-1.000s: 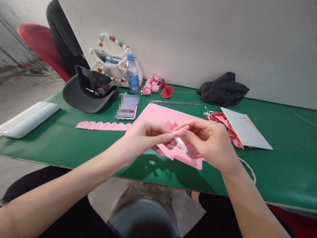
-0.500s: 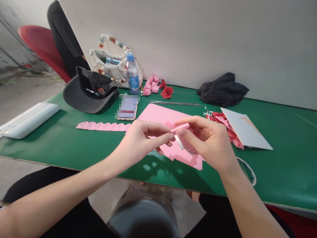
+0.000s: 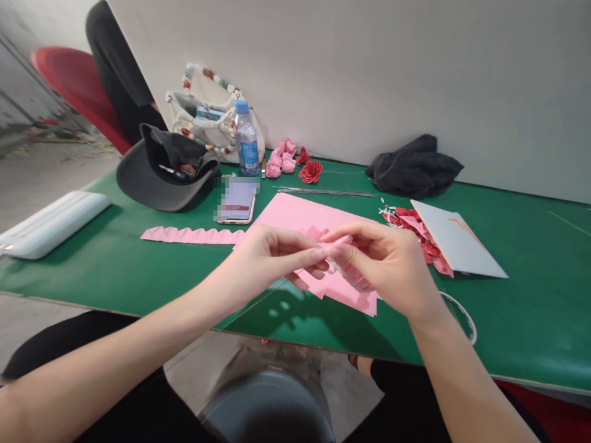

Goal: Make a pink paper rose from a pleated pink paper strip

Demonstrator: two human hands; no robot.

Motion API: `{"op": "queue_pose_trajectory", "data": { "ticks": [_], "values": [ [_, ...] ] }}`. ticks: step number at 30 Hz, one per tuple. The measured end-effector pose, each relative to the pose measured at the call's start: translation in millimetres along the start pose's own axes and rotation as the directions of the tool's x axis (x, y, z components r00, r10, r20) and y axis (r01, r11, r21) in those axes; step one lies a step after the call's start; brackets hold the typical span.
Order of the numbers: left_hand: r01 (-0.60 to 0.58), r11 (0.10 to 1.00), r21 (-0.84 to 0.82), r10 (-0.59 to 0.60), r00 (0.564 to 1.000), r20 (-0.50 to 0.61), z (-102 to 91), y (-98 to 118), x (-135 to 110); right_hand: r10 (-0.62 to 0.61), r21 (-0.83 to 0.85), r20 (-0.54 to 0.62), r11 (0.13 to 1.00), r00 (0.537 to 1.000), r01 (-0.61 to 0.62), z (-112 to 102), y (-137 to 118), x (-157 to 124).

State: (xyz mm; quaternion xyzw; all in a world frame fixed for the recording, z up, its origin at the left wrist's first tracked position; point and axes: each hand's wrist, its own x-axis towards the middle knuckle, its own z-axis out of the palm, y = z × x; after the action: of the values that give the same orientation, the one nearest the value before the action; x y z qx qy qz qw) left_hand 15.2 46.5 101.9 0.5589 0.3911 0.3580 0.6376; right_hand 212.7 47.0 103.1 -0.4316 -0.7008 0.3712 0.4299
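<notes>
Left hand [image 3: 263,266], right hand [image 3: 386,271]: nearly closed | pink paper strip [image 3: 339,242] pinched between both | kept raised, clear of pink paper sheet [image 3: 295,212] on counter [image 3: 530,326]

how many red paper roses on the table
2. Both sit by the wall: a larger rose and a smaller one just behind it, next to the pink paper flowers. More could be hidden in the red paper pile.

Matt pink paper sheet [image 3: 295,212], glossy green tabletop [image 3: 530,320], smooth plastic bottle [image 3: 247,138]
</notes>
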Motion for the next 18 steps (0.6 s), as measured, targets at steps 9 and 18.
{"op": "queue_pose_trajectory", "data": {
  "ticks": [9,18],
  "values": [
    [0.032,0.998,-0.052,-0.03,0.998,0.046,0.5,-0.6,0.0,-0.015,0.056,-0.002,0.998,1.0,0.015,3.5,2.9,0.8],
    [0.052,0.999,-0.005,-0.052,0.996,0.067,1.7,1.3,1.5,0.055,0.043,-0.001,0.998,0.999,-0.055,7.0,4.9,2.2]
  ]
}}
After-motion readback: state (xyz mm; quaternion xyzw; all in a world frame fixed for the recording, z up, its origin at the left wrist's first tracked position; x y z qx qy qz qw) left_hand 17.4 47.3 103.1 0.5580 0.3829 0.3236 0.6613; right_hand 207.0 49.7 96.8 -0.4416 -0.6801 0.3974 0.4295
